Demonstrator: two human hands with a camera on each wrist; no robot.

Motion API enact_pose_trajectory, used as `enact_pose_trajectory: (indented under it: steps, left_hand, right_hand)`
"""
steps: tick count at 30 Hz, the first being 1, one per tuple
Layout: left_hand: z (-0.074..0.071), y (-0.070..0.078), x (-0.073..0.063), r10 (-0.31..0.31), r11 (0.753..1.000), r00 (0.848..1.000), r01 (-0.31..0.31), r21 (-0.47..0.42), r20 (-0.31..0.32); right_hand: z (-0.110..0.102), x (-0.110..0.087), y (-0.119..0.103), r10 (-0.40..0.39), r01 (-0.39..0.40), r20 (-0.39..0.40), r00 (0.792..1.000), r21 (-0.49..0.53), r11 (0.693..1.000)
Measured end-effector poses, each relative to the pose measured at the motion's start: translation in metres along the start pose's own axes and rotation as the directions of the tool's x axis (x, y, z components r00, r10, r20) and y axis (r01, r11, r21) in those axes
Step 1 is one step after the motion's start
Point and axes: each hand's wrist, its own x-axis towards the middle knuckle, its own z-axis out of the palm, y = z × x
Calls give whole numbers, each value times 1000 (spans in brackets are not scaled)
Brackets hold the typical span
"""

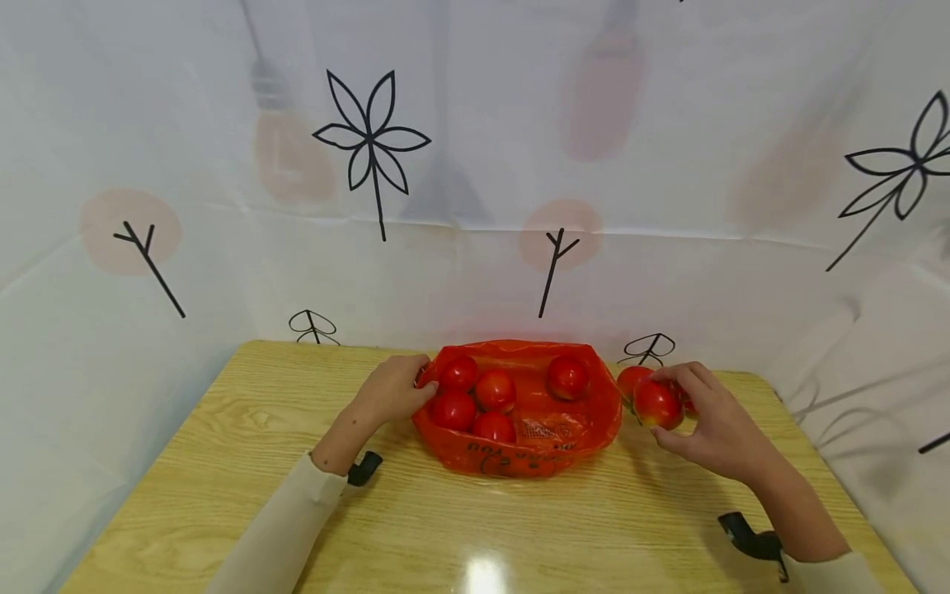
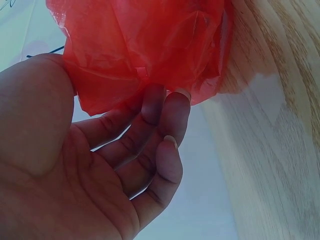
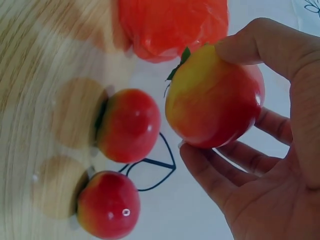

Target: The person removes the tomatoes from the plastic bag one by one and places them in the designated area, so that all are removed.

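A red plastic bag (image 1: 534, 462) stands spread wide on the table, with several red apples (image 1: 495, 390) inside, most at its left side. My left hand (image 1: 393, 388) pinches the bag's left rim; in the left wrist view the thumb goes behind the red plastic (image 2: 145, 45) and the fingers (image 2: 172, 115) bend against its near side. To the right of the bag, my right hand (image 1: 712, 421) holds a red and yellow apple (image 3: 215, 100) with a green leaf, thumb on one side and fingers on the other. Two more apples (image 3: 130, 125) rest on the table beyond it.
The wooden table (image 1: 416, 528) ends at a white cloth backdrop (image 1: 475, 280) printed with plants, close behind the bag. Cloth also hangs at the left and right sides. Black straps (image 1: 750, 540) are visible at both wrists.
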Motion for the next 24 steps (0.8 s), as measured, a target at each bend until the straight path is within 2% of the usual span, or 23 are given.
enact_pose_trajectory:
  steps: [10, 19, 24]
  left_hand:
    - [1, -1, 0, -6, 1000, 1000, 6, -4, 3]
    - [-1, 1, -2, -13, 1000, 1000, 13, -9, 2]
    - [-1, 0, -1, -9, 1000, 1000, 9, -9, 0]
  right_hand:
    - [4, -1, 3, 20, -20, 45, 999, 2, 1000]
    - [8, -2, 8, 13, -10, 51, 999, -56, 998]
    - [9, -2, 9, 34, -28, 92, 995, -65, 998]
